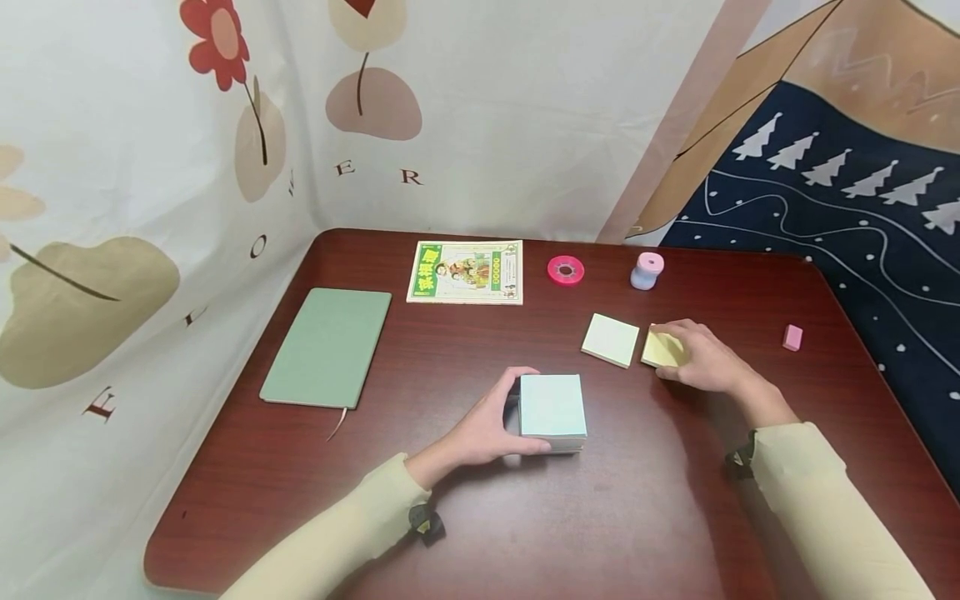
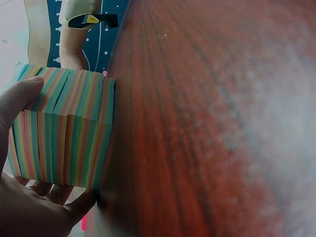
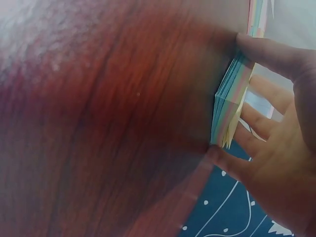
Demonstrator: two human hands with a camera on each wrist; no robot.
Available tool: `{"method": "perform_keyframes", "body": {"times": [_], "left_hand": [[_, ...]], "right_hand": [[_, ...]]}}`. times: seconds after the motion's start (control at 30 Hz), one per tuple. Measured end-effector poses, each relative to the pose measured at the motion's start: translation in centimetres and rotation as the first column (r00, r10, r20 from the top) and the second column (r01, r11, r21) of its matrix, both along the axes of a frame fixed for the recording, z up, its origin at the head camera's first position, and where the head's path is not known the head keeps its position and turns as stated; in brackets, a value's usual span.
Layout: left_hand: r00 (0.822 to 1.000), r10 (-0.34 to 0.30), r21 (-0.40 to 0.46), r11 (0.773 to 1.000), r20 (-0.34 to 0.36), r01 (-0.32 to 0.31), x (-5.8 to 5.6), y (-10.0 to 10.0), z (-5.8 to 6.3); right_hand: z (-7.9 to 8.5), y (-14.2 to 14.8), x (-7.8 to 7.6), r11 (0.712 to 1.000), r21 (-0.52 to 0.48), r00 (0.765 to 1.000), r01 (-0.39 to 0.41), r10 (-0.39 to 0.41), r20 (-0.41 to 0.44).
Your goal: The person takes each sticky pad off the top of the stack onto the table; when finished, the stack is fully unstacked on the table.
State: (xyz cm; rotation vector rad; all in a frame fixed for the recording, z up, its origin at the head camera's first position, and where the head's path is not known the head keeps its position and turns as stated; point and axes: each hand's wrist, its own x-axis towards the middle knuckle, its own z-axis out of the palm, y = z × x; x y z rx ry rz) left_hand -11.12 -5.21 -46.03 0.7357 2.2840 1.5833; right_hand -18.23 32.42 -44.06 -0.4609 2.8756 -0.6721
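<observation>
A tall stack of sticky note pads (image 1: 552, 406) with a pale blue top stands near the middle of the table. My left hand (image 1: 489, 421) grips it from the left, thumb on the near side and fingers on the far side. Striped pink, yellow, green and blue edges of the stack (image 2: 59, 128) show in the left wrist view. Over a yellow-topped sticky note pad (image 1: 663, 349) lies my right hand (image 1: 705, 358), its thumb and fingers holding opposite edges. That pad (image 3: 232, 98) is thinner, with some fanned sheets. Just left of it lies another pad with a pale top (image 1: 611, 340).
A green notebook (image 1: 327, 347) with a ribbon lies at the left. Along the back are an illustrated booklet (image 1: 467, 272), a pink ring-shaped roll (image 1: 566, 270) and a small pink-and-blue spool-shaped object (image 1: 647, 271). A pink eraser-like block (image 1: 792, 337) sits at the right.
</observation>
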Motion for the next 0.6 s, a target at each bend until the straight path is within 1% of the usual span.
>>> {"method": "perform_keyframes", "body": {"times": [0.13,0.3,0.4,0.47,0.6], "left_hand": [[1.000,0.008,-0.014,1.000,0.000,-0.008,0.1,0.0,0.1],[1.000,0.005,-0.013,1.000,-0.004,-0.005,0.1,0.0,0.2],[1.000,0.003,-0.014,1.000,-0.004,-0.003,0.1,-0.1,0.1],[1.000,0.002,-0.014,1.000,-0.003,-0.002,0.1,-0.1,0.1],[1.000,0.001,-0.012,1.000,-0.002,-0.001,0.0,-0.1,0.0]], "right_hand": [[0.2,-0.1,0.0,1.000,0.004,1.000,0.000,0.000,0.015],[0.4,-0.2,0.1,1.000,0.004,1.000,0.000,0.000,0.027],[0.6,-0.2,0.2,1.000,0.020,1.000,-0.007,0.006,0.031],[0.8,-0.3,0.2,0.999,0.038,1.000,-0.015,0.015,0.018],[1.9,-1.0,0.4,0.998,0.047,0.998,-0.045,0.047,-0.050]]}}
